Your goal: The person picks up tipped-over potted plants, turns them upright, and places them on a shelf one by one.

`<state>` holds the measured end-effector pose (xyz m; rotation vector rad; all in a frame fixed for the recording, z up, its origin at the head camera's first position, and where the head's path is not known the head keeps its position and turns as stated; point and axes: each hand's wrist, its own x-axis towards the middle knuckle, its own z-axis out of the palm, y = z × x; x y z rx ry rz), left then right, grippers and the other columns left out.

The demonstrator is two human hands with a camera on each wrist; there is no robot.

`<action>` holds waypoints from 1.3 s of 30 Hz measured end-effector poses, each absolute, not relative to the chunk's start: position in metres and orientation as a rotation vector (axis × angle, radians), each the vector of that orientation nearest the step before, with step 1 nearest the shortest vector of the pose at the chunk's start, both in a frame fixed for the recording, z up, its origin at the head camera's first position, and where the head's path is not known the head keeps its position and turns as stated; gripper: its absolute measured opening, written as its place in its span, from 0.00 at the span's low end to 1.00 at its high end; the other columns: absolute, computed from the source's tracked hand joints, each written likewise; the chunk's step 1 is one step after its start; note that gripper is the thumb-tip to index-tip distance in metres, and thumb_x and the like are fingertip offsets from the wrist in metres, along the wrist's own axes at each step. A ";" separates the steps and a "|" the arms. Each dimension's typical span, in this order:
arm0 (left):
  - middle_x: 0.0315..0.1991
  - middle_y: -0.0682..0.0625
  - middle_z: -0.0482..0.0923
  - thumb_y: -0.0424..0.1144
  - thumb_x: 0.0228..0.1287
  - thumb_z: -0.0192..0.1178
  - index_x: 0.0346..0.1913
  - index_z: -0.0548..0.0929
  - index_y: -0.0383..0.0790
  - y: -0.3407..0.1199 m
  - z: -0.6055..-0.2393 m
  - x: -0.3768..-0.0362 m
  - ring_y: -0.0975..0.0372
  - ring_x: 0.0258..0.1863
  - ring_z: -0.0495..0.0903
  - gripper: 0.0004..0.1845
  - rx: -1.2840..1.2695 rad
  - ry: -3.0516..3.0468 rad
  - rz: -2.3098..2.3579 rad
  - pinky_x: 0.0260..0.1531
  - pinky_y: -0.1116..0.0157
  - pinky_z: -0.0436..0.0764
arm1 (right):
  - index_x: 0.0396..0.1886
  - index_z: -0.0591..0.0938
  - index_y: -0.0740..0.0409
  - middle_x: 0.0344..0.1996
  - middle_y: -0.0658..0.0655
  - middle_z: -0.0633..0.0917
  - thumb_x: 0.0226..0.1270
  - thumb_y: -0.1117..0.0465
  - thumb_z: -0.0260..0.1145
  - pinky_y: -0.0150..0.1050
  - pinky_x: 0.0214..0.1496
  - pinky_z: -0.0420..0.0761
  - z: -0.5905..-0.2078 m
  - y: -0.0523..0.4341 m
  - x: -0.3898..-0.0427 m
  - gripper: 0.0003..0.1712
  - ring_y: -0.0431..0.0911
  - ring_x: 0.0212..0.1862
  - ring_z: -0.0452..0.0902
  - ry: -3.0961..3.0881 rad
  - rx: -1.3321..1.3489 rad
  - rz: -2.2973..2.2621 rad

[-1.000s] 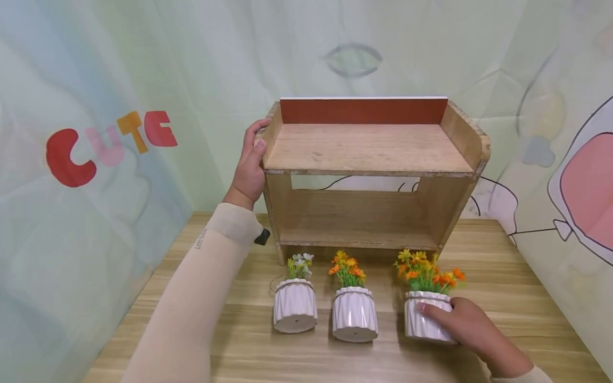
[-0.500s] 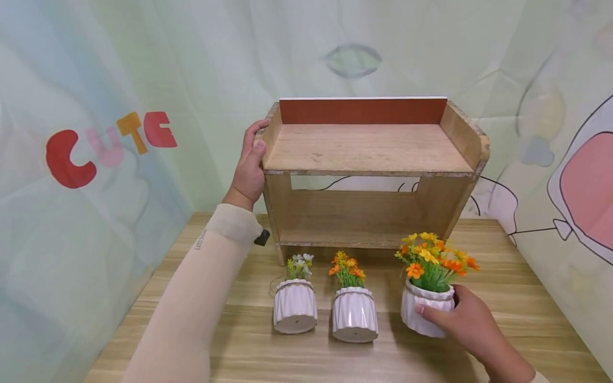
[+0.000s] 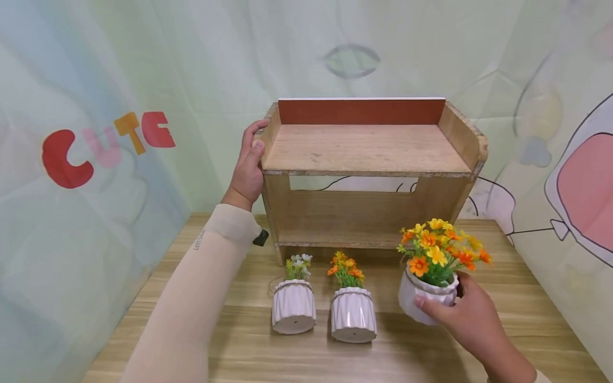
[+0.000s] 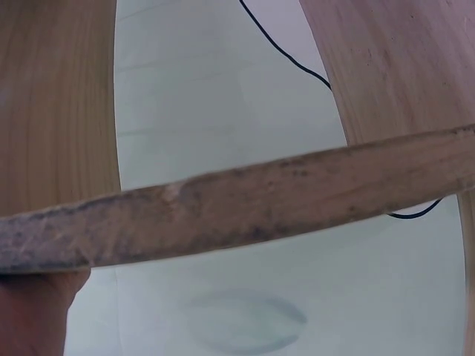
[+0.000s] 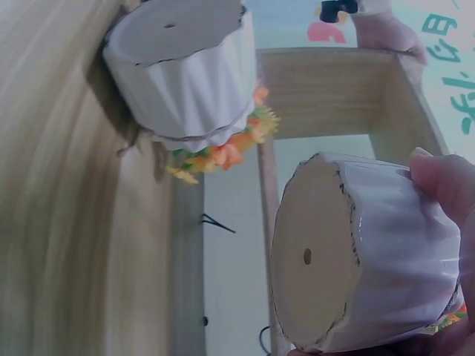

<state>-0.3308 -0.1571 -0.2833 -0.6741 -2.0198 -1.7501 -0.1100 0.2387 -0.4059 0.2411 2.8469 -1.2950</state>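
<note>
My right hand (image 3: 460, 314) grips a white ribbed pot (image 3: 423, 300) of orange and yellow flowers (image 3: 438, 250), lifted off the wooden table (image 3: 503, 303) at the front right. In the right wrist view the pot's flat underside (image 5: 315, 256) faces the camera, with fingers (image 5: 445, 182) curled round its side. My left hand (image 3: 249, 165) grips the top left edge of a two-tier wooden shelf (image 3: 369, 149) at the back of the table. In the left wrist view the shelf's worn edge (image 4: 245, 211) crosses the frame, with part of the hand (image 4: 37, 311) below it.
Two more white ribbed pots stand in a row before the shelf: one with pale flowers (image 3: 293, 306) on the left, one with orange flowers (image 3: 353, 314) in the middle, also seen as the nearby pot (image 5: 185, 70). A printed cloth backdrop (image 3: 105, 143) hangs close behind and on both sides.
My right hand has lifted the right-hand flower pot off the table and tilted it upright. The left hand stays on the shelf edge, and the other two pots have not moved.
</note>
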 end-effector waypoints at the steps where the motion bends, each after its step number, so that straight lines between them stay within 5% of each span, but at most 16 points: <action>1: 0.80 0.47 0.53 0.44 0.78 0.35 0.78 0.61 0.46 -0.157 -0.283 -0.331 0.54 0.76 0.56 0.28 -0.678 -2.017 -1.750 0.75 0.49 0.53 | 0.78 0.60 0.72 0.69 0.77 0.74 0.55 0.36 0.82 0.69 0.67 0.71 -0.404 0.238 -0.110 0.66 0.70 0.68 0.72 2.848 0.238 -1.297; 21: 0.81 0.50 0.53 0.45 0.78 0.35 0.79 0.61 0.51 -0.157 -0.282 -0.328 0.54 0.77 0.54 0.29 -0.641 -2.047 -1.746 0.77 0.46 0.51 | 0.77 0.64 0.67 0.64 0.70 0.80 0.57 0.38 0.81 0.62 0.59 0.79 -0.350 0.233 -0.116 0.60 0.64 0.62 0.79 2.990 0.097 -1.313; 31: 0.81 0.49 0.52 0.46 0.78 0.35 0.79 0.60 0.50 -0.158 -0.283 -0.330 0.52 0.77 0.54 0.29 -0.631 -2.054 -1.739 0.77 0.45 0.51 | 0.77 0.67 0.62 0.63 0.65 0.80 0.57 0.48 0.84 0.23 0.46 0.77 -0.322 0.232 -0.122 0.54 0.57 0.60 0.78 3.061 -0.040 -1.445; 39: 0.81 0.48 0.53 0.44 0.78 0.35 0.79 0.60 0.49 -0.157 -0.284 -0.331 0.52 0.77 0.54 0.29 -0.637 -2.033 -1.763 0.77 0.47 0.52 | 0.77 0.66 0.63 0.64 0.67 0.80 0.59 0.38 0.79 0.50 0.53 0.78 -0.287 0.229 -0.129 0.57 0.62 0.61 0.76 3.108 0.058 -1.284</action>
